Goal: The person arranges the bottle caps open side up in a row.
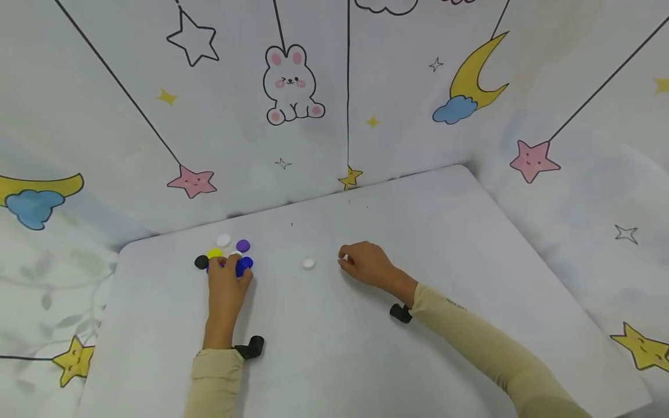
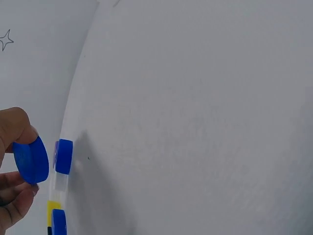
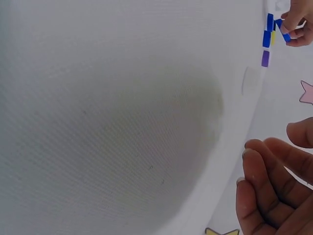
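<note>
My left hand [image 1: 227,290] pinches a blue bottle cap [image 2: 31,160] between thumb and fingers, tilted and lifted off the table. Around it lie two more blue caps [image 2: 64,156], a yellow cap [image 1: 215,253], a black cap [image 1: 201,262], a purple cap [image 1: 243,245] and white caps [image 1: 223,240], partly hidden by the hand. A lone white cap [image 1: 309,263] sits between both hands. To its right, my right hand [image 1: 367,264] hovers with loosely bent fingers, holding nothing; its thumb stands apart from the fingers in the right wrist view.
The white table [image 1: 313,337] ends at a back edge against a wall [image 1: 387,75] printed with stars, moons and a rabbit. Black camera mounts [image 1: 254,346] stick out from both wrists.
</note>
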